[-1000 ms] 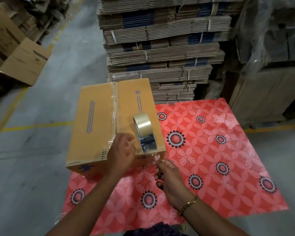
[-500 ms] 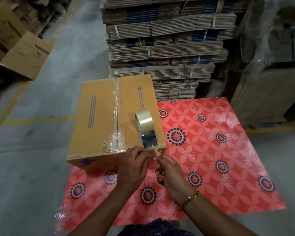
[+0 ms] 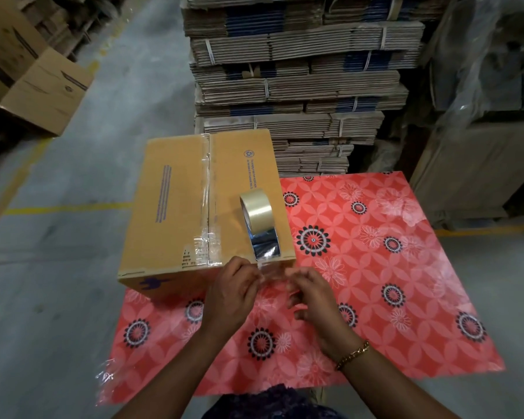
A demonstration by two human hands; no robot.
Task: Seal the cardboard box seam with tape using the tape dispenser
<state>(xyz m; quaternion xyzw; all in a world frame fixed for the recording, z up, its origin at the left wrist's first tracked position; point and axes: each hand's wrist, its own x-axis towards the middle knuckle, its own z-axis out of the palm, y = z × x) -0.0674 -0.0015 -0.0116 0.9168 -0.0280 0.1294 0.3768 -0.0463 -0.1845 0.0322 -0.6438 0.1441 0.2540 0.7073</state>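
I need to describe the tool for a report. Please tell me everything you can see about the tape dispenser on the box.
The tape dispenser rests on top of the cardboard box, near its right front corner, right of the taped seam. It holds a roll of clear, pale tape at its far end; its near part is shiny, mirror-like metal. A clear strip leads off its front edge, stretched between the left hand and right hand, which pinch it without touching the dispenser.

Warehouse floor clutter around a patterned work surface.
Red floral-print table cover under clear plastic; tall stack of strapped flat cardboard bundles right behind it; open empty carton far left on grey concrete floor with yellow floor lines; plastic-wrapped pallet goods at right; gold chain bracelet in the foreground.
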